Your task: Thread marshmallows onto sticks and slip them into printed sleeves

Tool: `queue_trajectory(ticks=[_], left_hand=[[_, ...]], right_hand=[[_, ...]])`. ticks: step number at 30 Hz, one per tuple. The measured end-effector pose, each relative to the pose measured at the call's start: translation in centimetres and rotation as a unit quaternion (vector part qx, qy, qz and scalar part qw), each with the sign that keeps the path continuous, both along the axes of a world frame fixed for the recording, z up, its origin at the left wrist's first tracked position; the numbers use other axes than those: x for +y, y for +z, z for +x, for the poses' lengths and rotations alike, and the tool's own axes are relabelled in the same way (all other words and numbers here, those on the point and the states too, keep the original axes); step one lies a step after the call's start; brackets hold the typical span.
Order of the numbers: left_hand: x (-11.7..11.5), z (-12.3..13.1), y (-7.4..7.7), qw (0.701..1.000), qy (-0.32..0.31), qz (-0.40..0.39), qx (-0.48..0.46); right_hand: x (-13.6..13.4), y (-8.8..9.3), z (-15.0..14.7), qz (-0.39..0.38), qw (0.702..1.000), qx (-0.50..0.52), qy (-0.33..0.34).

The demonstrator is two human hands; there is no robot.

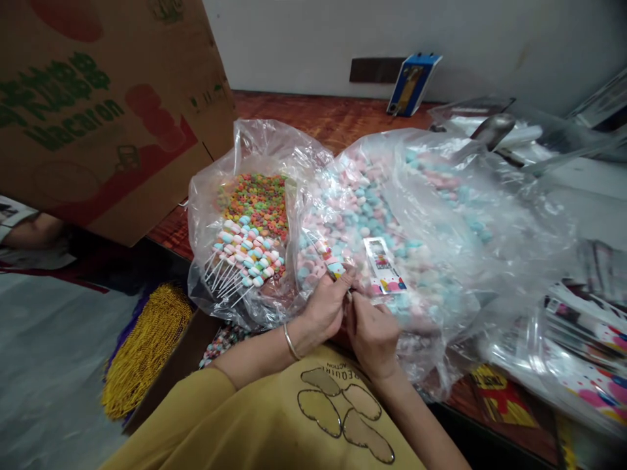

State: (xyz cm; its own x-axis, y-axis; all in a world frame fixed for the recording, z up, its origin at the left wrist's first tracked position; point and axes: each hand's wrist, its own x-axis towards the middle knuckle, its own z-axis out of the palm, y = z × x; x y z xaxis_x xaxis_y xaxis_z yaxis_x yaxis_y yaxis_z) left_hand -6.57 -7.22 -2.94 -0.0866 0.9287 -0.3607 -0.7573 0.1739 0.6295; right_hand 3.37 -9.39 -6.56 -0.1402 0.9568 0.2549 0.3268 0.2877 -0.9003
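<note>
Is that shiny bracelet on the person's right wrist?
No, the shiny bracelet circles the left wrist, and the right wrist is bare.

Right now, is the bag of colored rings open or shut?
Open: the bag is spread wide around the rings, with marshmallow sticks lying over them.

A slim packet (335, 267) was held just toward five o'clock of the view's centre, its far tip slanting to eleven o'clock. Bright, rounded coloured shapes marked its lower part; its near end was pinched, mostly hidden.
</note>
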Motion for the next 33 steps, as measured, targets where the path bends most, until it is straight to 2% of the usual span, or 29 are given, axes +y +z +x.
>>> queue_trajectory(ticks=[2,3,7,9,13,15,18,23,24,26,27,28,30,32,33], left_hand=[[0.1,-0.2,0.1,1.000,0.001,0.002,0.000],[0.4,-0.7,0.4,1.000,0.004,0.006,-0.010],[2.1,-3.9,1.9,0.997,0.035,0.031,-0.057],[2.7,-4.7,2.4,0.996,0.040,0.046,-0.065],[2.6,-3.1,2.1,0.997,0.035,0.013,-0.065],[2.1,-1.9,1.7,0.997,0.020,-0.010,-0.071],[1.8,-1.5,1.4,0.997,0.023,-0.020,-0.078],[2.3,-3.1,2.1,0.997,0.039,0.000,-0.073],[2.4,-3.4,2.2,0.997,0.039,0.006,-0.072],[2.5,-3.8,2.2,0.996,0.037,0.015,-0.076],[2.5,-3.9,2.2,0.996,0.034,0.021,-0.083],[2.5,-4.0,2.1,0.995,0.026,0.028,-0.094],[2.5,-4.3,1.8,0.991,0.006,0.042,-0.123],[2.7,-4.6,1.5,0.987,-0.005,0.052,-0.151],[2.8,-4.8,1.4,0.985,-0.007,0.055,-0.163]], right_hand=[[0.2,-0.5,0.5,0.109,0.989,-0.097,-0.023],[0.1,-0.6,0.8,0.136,0.983,-0.123,-0.022],[-1.0,-0.2,1.2,0.075,0.992,-0.093,0.029],[-1.4,0.0,1.0,0.088,0.990,-0.106,0.036],[-1.3,0.1,-0.1,0.187,0.965,-0.186,-0.007],[-1.2,0.2,-0.5,0.209,0.955,-0.210,-0.029],[-1.2,0.3,-0.4,0.178,0.961,-0.209,-0.019],[-1.9,0.3,0.5,0.120,0.976,-0.181,0.001],[-2.0,0.4,0.6,0.087,0.985,-0.149,0.004],[-2.2,0.6,0.7,-0.044,0.998,-0.028,0.040],[-2.3,0.7,0.7,-0.131,0.987,0.059,0.068],[-2.3,0.8,0.7,-0.218,0.959,0.151,0.099],[-2.4,1.1,0.7,-0.350,0.872,0.310,0.143],[-2.4,1.3,0.7,-0.417,0.802,0.397,0.162],[-2.5,1.4,0.7,-0.434,0.781,0.416,0.169]])
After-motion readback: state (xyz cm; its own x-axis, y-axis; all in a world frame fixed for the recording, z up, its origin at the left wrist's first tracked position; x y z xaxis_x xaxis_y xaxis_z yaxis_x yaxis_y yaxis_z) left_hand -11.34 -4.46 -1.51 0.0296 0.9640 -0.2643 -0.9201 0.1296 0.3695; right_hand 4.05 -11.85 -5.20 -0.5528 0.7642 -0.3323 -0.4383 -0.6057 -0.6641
